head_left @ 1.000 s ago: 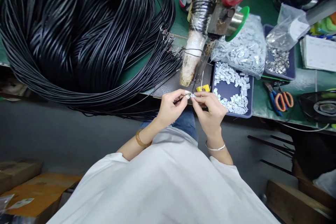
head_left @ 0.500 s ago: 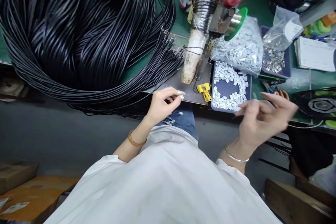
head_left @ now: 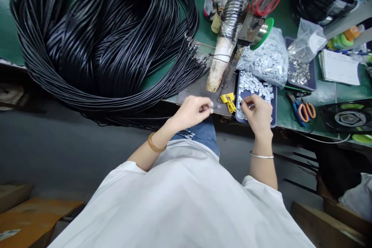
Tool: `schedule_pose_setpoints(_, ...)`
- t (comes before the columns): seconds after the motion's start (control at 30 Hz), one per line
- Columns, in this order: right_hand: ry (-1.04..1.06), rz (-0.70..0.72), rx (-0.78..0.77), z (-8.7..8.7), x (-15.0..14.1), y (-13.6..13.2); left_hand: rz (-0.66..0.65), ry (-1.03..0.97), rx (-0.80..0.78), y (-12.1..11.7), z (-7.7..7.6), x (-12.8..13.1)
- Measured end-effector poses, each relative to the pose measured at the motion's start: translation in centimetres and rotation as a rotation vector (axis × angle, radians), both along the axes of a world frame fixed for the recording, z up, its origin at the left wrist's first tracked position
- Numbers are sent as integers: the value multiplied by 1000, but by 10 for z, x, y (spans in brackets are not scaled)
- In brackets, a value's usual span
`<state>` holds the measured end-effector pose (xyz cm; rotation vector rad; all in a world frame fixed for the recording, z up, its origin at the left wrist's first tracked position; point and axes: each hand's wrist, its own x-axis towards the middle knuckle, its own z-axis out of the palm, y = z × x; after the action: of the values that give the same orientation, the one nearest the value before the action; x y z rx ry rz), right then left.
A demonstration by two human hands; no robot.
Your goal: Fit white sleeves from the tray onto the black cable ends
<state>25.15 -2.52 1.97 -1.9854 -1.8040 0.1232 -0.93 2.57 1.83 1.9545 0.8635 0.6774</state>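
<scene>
My left hand (head_left: pixel 200 108) is closed in a pinch over the front edge of the bench. Something small, pale and blurred shows at its fingertips. A thin black cable runs behind that wrist, and whether the fingers hold it is hidden. My right hand (head_left: pixel 257 112) hangs over the blue tray (head_left: pixel 273 116) of small white plastic pieces (head_left: pixel 255 85), thumb and forefinger together. What it pinches, if anything, is too small to make out. Between the hands a yellow clamp-like tool (head_left: pixel 229 101) lies on the dark plate (head_left: pixel 190 92).
Large coils of black cable (head_left: pixel 116 46) cover the bench's left side. A taped hose (head_left: pixel 222 56) and a solder reel (head_left: pixel 263 34) stand over the middle. Behind the tray sits a bag of white pieces (head_left: pixel 269 56); orange-handled pliers (head_left: pixel 305 111) and a fan (head_left: pixel 347 117) lie right.
My right hand has come left from beside the tray to above its white pieces, its fingers closing into a pinch. The left hand has shifted slightly right; the view has moved a little.
</scene>
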Motion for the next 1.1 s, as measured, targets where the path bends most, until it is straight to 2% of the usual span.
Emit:
schedule_pose_setpoints(0.07,19,-20,116,-3,-6,1,-233,-127,-271,-14,6,1)
schedule_pose_setpoints(0.1,55,-42,185,-3,-10,0,-280,-187,-395,-20,7,2)
schedule_pose_setpoints(0.17,159,-104,328,0,-22,-6,-216,-317,-585,-29,6,6)
schedule_pose_setpoints(0.27,280,-138,488,9,-47,-18,28,-486,-734,-33,-1,11)
schedule_pose_setpoints(0.33,282,-66,546,14,-64,-25,115,-539,-762,-31,-6,14)
schedule_pose_setpoints(0.4,298,12,560,13,-77,-28,142,-544,-757,-29,-8,15)
schedule_pose_setpoints(0.47,378,50,507,9,-85,-27,161,-536,-744,-27,-8,17)
schedule_pose_setpoints(0.6,675,51,312,-3,-88,-23,201,-571,-744,-25,-8,20)
schedule_pose_setpoints(0.7,800,52,248,-8,-88,-20,211,-592,-727,-24,-7,20)
schedule_pose_setpoints(0.83,840,62,197,-10,-89,-20,224,-577,-703,-23,-4,20)
schedule_pose_setpoints(1.1,866,96,184,-11,-91,-21,194,-612,-783,-23,-1,22)
